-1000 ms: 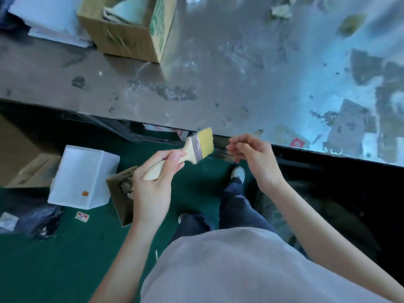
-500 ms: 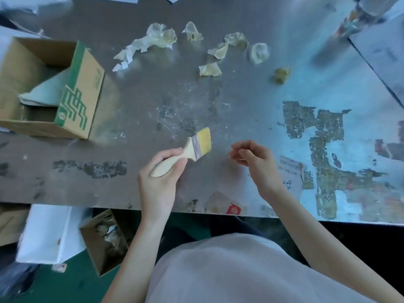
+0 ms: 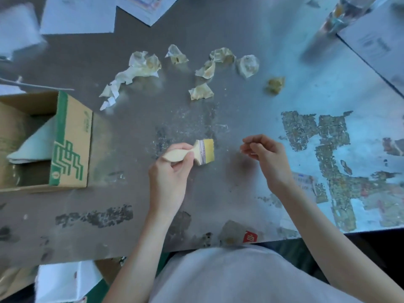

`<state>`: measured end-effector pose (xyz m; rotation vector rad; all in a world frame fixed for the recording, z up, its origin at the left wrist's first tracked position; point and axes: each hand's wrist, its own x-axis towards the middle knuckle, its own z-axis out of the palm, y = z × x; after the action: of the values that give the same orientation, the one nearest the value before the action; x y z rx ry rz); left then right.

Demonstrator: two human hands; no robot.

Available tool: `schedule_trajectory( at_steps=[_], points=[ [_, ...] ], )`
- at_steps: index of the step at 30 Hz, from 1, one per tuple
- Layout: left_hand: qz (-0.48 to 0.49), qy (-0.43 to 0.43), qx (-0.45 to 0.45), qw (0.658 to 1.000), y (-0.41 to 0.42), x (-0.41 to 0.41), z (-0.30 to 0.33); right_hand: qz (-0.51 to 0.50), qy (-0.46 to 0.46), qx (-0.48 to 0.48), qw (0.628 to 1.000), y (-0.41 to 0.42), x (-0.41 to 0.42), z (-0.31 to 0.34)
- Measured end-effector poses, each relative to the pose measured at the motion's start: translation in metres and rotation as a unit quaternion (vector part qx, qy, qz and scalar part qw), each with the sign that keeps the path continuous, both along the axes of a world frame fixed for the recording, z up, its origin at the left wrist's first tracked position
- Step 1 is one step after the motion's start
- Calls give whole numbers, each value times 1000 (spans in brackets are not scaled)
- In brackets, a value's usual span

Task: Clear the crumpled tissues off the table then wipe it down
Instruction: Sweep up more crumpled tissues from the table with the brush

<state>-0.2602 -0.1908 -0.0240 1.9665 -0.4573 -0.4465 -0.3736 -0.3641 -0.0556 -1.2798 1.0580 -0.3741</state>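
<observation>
Several crumpled tissues lie across the far half of the grey table [image 3: 251, 110]: a long stained one [image 3: 140, 68], a small one [image 3: 176, 55], a pair [image 3: 215, 62], one [image 3: 247, 65], a lower one [image 3: 200, 91] and a yellowish wad [image 3: 275, 85]. My left hand [image 3: 171, 171] grips the wooden handle of a paintbrush [image 3: 200, 152], its yellow bristles pointing right just above the tabletop. My right hand [image 3: 267, 158] hovers beside the bristles with fingers loosely curled, thumb and forefinger pinched; whether they hold anything is unclear.
An open cardboard box with green print [image 3: 65, 145] sits at the left edge, paper inside. White papers [image 3: 78, 16] lie at the far left. A glass bottle [image 3: 341, 12] stands far right. Dust specks [image 3: 192, 125] and peeling patches [image 3: 328, 149] mark the surface.
The view has swung up from the floor and table edge to the tabletop. Both hands moved over the table, the brush turning more level; tissues came into sight.
</observation>
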Motion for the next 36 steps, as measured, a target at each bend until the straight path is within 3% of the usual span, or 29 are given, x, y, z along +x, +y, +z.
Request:
schedule_trajectory(
  at_steps=[6,13,26,30,36],
  points=[
    [-25,61,-17,998,3,26,-11,-37,9,-28,999,6,12,-4],
    [-44,59,-88,993,-19,44,-2,-47,19,-63,997,-13,22,-3],
    [-83,-65,-115,988,-173,90,-6,-92,14,-135,986,-130,37,-5],
    [-101,-104,-117,983,-214,96,-14,-136,39,-114,983,-151,33,-13],
    [-128,-169,-50,976,-241,92,-31,-119,23,-72,990,-148,41,-21]
  ],
)
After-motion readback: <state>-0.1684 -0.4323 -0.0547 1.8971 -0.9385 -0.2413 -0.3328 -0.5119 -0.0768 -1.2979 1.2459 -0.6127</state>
